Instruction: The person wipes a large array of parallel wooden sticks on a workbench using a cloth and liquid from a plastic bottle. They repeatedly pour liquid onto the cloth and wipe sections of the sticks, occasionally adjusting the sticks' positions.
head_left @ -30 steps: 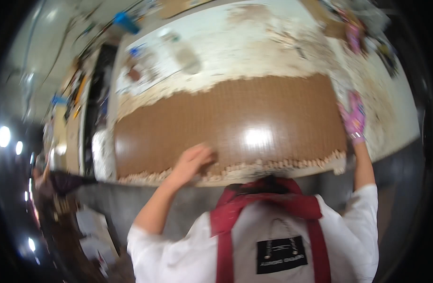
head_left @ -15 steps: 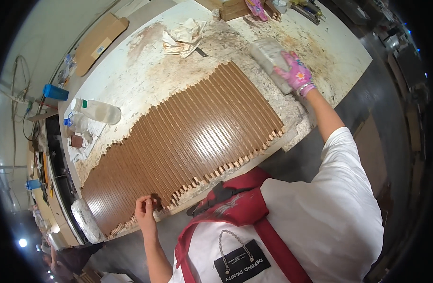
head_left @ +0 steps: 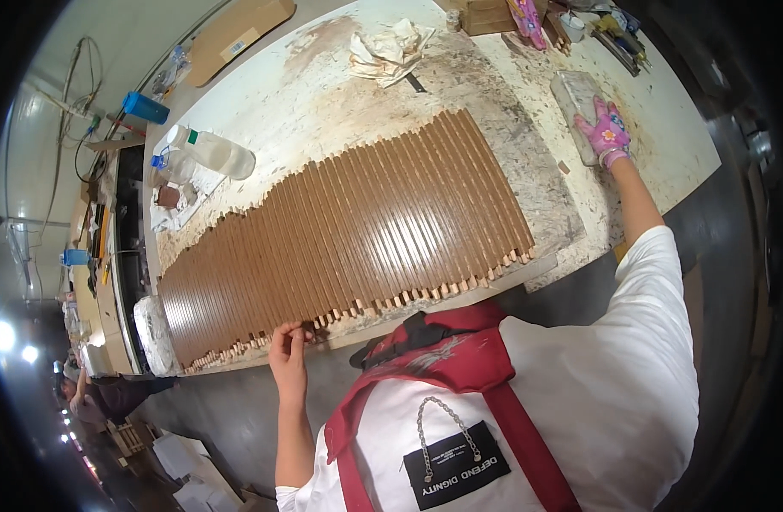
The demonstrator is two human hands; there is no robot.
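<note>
Many narrow brown wooden strips [head_left: 349,230] lie side by side on the worktable, their pale, tenon-like ends showing along the near edge. My left hand [head_left: 289,346], bare, hovers at that near edge with its fingers curled and pinched together. Whatever may be between its fingertips is too small to make out. Over to the right, my right hand [head_left: 607,135] wears a pink flowered glove. Its fingers are spread over a long greyish-white block [head_left: 576,98] that rests on the table, apart from the strips.
Beyond the strips lie a crumpled stained cloth [head_left: 390,51] and a dark flat piece [head_left: 416,83]. Plastic bottles [head_left: 216,154] stand at the left. A white wrapped bundle [head_left: 155,335] sits at the left corner. Tools [head_left: 622,43] lie far right. Another person [head_left: 93,397] is in the left background.
My right hand and the greyish-white block have moved right, away from the strips. The whole view has shifted, and my left hand stays by the near edge of the strips.
</note>
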